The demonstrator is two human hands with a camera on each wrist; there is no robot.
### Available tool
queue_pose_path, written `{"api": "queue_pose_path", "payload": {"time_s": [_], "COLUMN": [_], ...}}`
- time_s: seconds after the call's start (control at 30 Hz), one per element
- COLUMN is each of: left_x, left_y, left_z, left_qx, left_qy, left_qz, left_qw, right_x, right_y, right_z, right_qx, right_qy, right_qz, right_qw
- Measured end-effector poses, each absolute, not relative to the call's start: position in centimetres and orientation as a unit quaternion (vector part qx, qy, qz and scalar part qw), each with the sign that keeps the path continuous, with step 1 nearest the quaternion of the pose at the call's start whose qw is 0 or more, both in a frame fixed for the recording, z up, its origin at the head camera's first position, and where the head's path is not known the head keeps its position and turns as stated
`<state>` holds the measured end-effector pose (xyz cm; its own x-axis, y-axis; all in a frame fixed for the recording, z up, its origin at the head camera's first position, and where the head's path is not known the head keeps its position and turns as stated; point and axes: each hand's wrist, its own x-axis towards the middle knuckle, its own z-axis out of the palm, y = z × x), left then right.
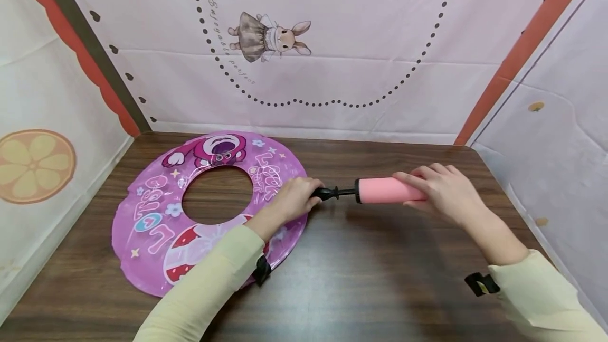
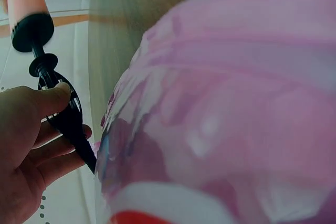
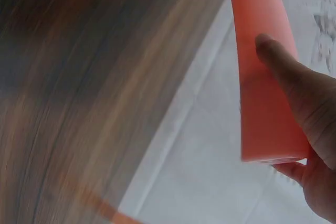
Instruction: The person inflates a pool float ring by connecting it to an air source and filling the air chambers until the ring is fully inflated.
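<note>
A pink hand air pump (image 1: pixel 387 190) is held sideways above the table, part of its black rod showing. My left hand (image 1: pixel 295 198) pinches the black handle (image 2: pixel 65 111) at the pump's left end, thumb on top. Wrapped around the pink barrel (image 3: pixel 262 77) near its far end is my right hand (image 1: pixel 444 192). The purple swim ring (image 1: pixel 144 255), printed with a bear and flowers, lies on the left with a wrinkled outer edge. My left hand and forearm overlap its right side in the head view, and the handle's narrow tip comes close to the ring in the left wrist view.
Everything is over a dark wood-grain table (image 1: pixel 351 289). A pale printed cloth (image 1: pixel 361 30) with a rabbit figure rises behind the table, and similar cloths stand at both sides. Black straps (image 1: pixel 482 284) are at the cuffs of the light sleeves.
</note>
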<state>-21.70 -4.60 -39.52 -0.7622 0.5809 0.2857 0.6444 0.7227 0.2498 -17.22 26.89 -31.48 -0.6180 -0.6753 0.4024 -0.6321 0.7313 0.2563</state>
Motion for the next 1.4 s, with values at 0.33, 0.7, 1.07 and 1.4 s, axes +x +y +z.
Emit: {"api": "queue_pose_path", "payload": {"time_s": [0.33,0.7,1.07,1.4], "left_x": [-21.9,-21.3,-21.7,-21.9], "left_y": [-5.5,-5.1,-5.0,-5.0], "left_z": [-39.8,-40.3,-39.8,-39.6], "left_qx": [-0.325,-0.341,-0.331,-0.338], "left_qy": [-0.925,-0.916,-0.922,-0.917], "left_qz": [-0.156,-0.145,-0.174,-0.19], "left_qw": [0.118,0.156,0.095,0.088], "right_x": [-16.1,-17.7,-17.8,-16.4], "right_y": [31.2,22.7,23.8,30.6], "right_z": [-29.0,-32.9,-33.0,-29.5], "right_qx": [0.34,0.357,0.375,0.341], "right_qy": [-0.907,-0.901,-0.892,-0.911], "right_qz": [-0.028,-0.08,-0.045,-0.018], "right_qw": [0.248,0.234,0.249,0.232]}}
